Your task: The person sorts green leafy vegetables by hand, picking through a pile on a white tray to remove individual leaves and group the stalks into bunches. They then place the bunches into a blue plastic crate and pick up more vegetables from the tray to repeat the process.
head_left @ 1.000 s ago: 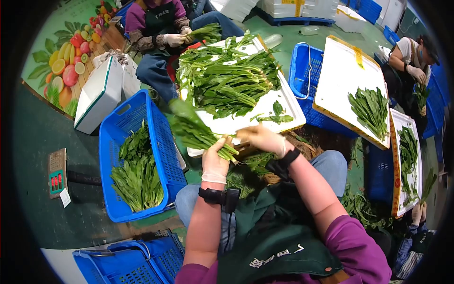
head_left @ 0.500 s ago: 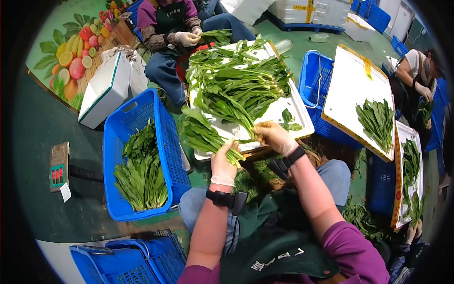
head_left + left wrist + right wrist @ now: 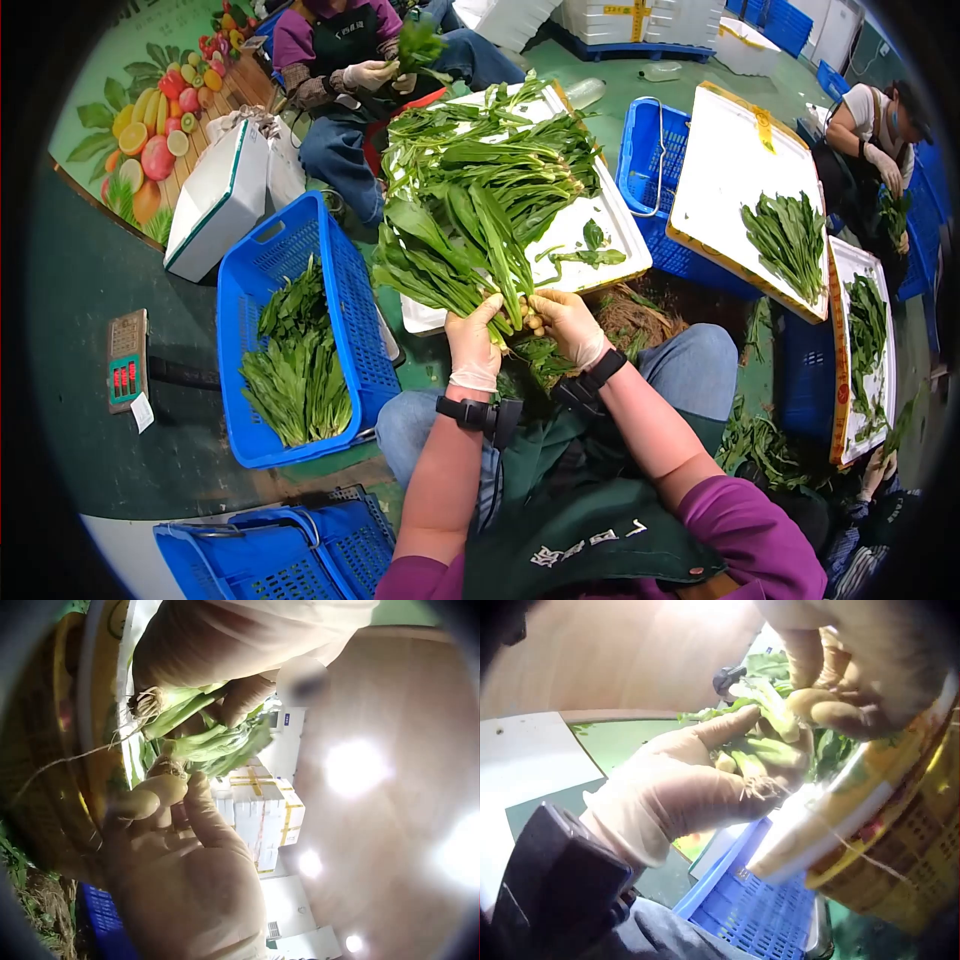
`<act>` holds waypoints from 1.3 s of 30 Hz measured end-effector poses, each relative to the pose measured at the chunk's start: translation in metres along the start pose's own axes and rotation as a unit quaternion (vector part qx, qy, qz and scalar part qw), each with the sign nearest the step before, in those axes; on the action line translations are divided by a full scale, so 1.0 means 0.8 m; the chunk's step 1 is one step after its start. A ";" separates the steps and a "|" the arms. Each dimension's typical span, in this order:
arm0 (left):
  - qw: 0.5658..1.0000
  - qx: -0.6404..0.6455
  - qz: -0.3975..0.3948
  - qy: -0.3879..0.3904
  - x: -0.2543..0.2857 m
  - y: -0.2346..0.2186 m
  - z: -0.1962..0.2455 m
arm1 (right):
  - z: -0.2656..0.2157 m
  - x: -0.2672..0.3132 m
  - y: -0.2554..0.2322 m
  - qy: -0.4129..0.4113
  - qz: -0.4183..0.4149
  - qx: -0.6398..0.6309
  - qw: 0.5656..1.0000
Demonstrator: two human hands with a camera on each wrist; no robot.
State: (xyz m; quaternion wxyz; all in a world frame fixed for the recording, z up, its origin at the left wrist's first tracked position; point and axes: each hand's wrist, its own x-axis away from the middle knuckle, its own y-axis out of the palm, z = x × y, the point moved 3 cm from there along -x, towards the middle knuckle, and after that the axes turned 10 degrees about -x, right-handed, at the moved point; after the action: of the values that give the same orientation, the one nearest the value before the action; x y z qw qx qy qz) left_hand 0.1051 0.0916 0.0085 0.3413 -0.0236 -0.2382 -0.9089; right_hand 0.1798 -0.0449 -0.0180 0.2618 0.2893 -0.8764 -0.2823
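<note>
My left hand (image 3: 474,345) grips a bunch of long leafy greens (image 3: 425,268) by the stem ends, leaves pointing away over a white foam tray (image 3: 622,238). Beside it, my right hand (image 3: 570,328) pinches more leafy greens (image 3: 503,240) at the base, close against the left hand's bunch. In the left wrist view, thin roots (image 3: 146,703) trail from the bunch, and the right fingertips (image 3: 157,791) meet at a pale stem base. The right wrist view shows the left thumb (image 3: 731,724) across the stems. Both hands wear thin pale gloves.
A heap of greens (image 3: 520,165) lies on the tray. Left stands a blue basket (image 3: 362,335) with greens inside, beside a scale (image 3: 126,362). At right, another foam tray (image 3: 725,190) carries a bunch. Other people work opposite and at far right. Trimmings lie on the floor.
My right hand reached to the tray side, took hold of more greens and brought them left against the left hand's bunch. The left hand keeps its grip; its bunch has stopped swinging.
</note>
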 end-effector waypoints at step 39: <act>0.995 0.009 0.029 -0.094 0.019 -0.021 -0.034 | -0.005 0.010 0.039 -0.125 0.046 0.393 0.910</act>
State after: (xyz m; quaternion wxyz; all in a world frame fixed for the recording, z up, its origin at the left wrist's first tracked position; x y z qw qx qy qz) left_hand 0.0860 0.0809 -0.0192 0.3442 -0.1129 -0.2766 -0.8901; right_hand 0.1652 -0.0305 0.0070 0.0283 0.2906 -0.9543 0.0638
